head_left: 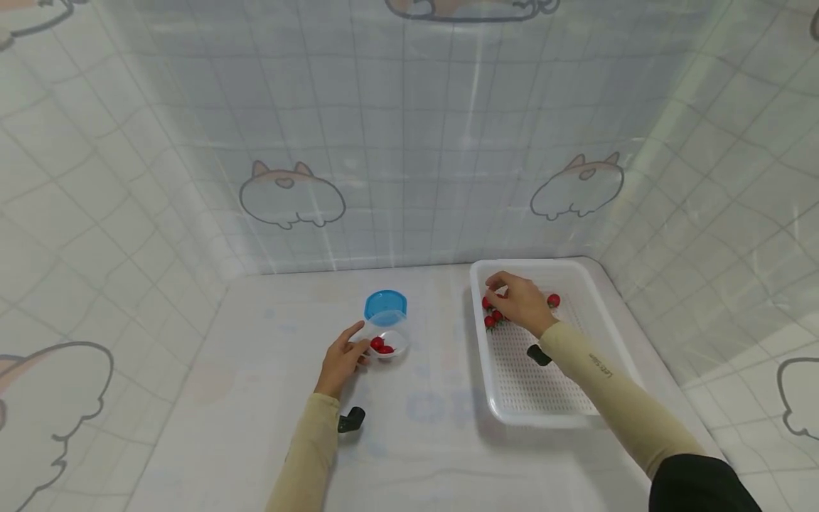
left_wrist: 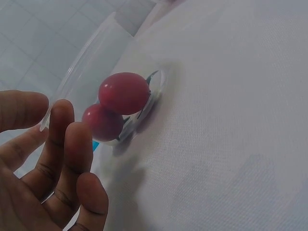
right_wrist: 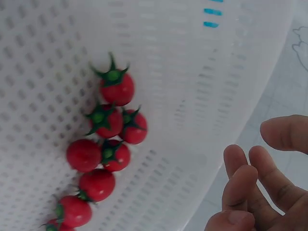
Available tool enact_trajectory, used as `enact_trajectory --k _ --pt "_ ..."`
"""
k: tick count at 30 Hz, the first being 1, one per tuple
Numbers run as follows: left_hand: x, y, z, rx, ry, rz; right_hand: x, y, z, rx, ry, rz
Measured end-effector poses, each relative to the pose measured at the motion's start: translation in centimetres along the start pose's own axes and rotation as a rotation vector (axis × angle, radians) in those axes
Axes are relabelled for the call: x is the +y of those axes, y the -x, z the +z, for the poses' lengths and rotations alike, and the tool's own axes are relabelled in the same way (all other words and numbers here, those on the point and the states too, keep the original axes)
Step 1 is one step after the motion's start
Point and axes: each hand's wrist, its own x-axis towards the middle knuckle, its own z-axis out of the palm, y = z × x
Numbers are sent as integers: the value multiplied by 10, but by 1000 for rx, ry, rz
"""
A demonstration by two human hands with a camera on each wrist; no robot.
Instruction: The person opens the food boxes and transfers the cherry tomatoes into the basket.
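Note:
My left hand (head_left: 341, 363) pinches the rim of a small clear plastic container (head_left: 399, 341) between thumb and fingers. Two cherry tomatoes (left_wrist: 124, 93) with green stems lie inside it; the left wrist view shows them through the tilted clear wall. Over the far left part of a white perforated basket (head_left: 481, 355) is my right hand (head_left: 521, 306), its fingers bent loosely with a gap to the thumb and nothing between them. Below it, several cherry tomatoes (right_wrist: 98, 185) line the basket's side, all with green tops or stems in the right wrist view.
A blue lid (head_left: 385, 301) lies just behind the clear container. One single tomato (head_left: 553, 301) sits apart, right of my right hand in the basket. The white table (head_left: 256, 398) is bordered by patterned curtain walls (head_left: 416, 142) at the back and both sides.

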Motion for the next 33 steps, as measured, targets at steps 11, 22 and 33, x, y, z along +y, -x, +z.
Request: enact_trajectory --k 11,22,33 --pt "-3 0 1 8 -12 13 -19 -5 3 2 -16 -72" --pt "-8 2 4 2 -3 14 -44 -7 13 -21 -10 -102" --pt "-17 5 12 31 -6 25 -61 -8 29 -24 -38 -166"
